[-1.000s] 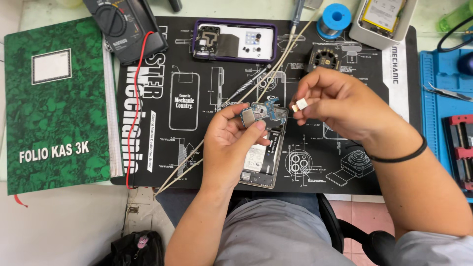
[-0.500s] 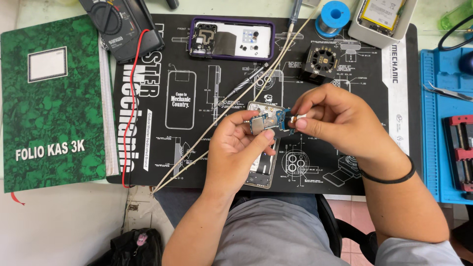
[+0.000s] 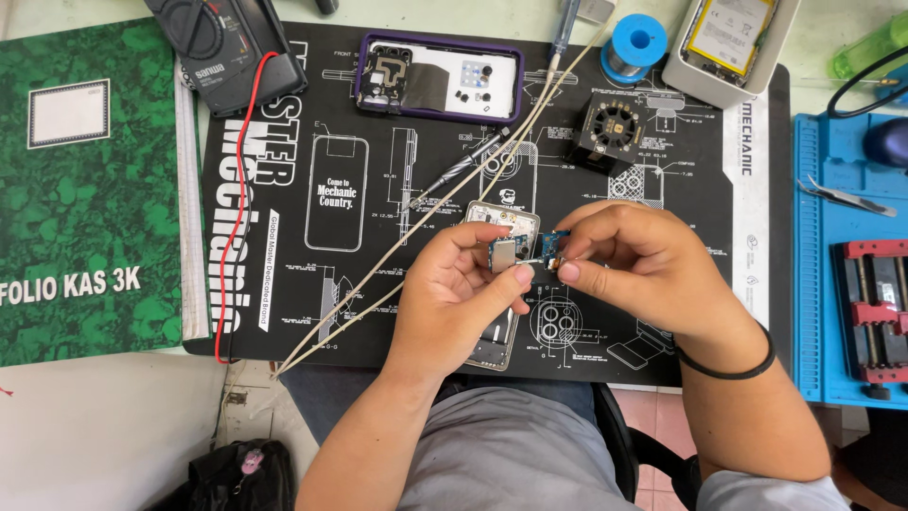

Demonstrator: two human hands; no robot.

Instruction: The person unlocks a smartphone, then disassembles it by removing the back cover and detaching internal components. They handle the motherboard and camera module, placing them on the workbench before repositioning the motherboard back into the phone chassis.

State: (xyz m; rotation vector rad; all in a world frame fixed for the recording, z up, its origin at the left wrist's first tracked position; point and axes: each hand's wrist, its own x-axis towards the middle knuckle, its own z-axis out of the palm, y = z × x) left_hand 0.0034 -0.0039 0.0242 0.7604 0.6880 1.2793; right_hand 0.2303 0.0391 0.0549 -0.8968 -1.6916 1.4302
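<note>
Nearest you, your grey-clad lap sits under the counter (image 3: 113, 426) edge, with a black bag (image 3: 236, 473) on the floor to the left. Just beyond, your left hand (image 3: 454, 298) pinches a small blue circuit board (image 3: 515, 254) between thumb and forefinger, its fingers (image 3: 492, 235) clenched on the part. Your right hand (image 3: 643, 270), with a black band on the wrist, meets it from the right; its fingers (image 3: 572, 273) grasp the board's right end, so both hands hold it above the opened phone (image 3: 497, 284), which lies on the black work mat (image 3: 378, 284) near the middle.

Two pale cables (image 3: 378, 298) run diagonally across the mat from near left to far right. A screwdriver (image 3: 454, 170) lies just beyond the phone. Left of the mat lies a green ledger book (image 3: 85, 189). On the right sits a blue mat (image 3: 832, 284) with a red clamp (image 3: 875, 312) and tweezers (image 3: 846, 197).

Farther off stand a black square fixture (image 3: 613, 126), a purple phone case (image 3: 440, 80), a multimeter (image 3: 222, 47) with a red lead, a blue solder spool (image 3: 634, 45) and a white tray (image 3: 728, 47).
</note>
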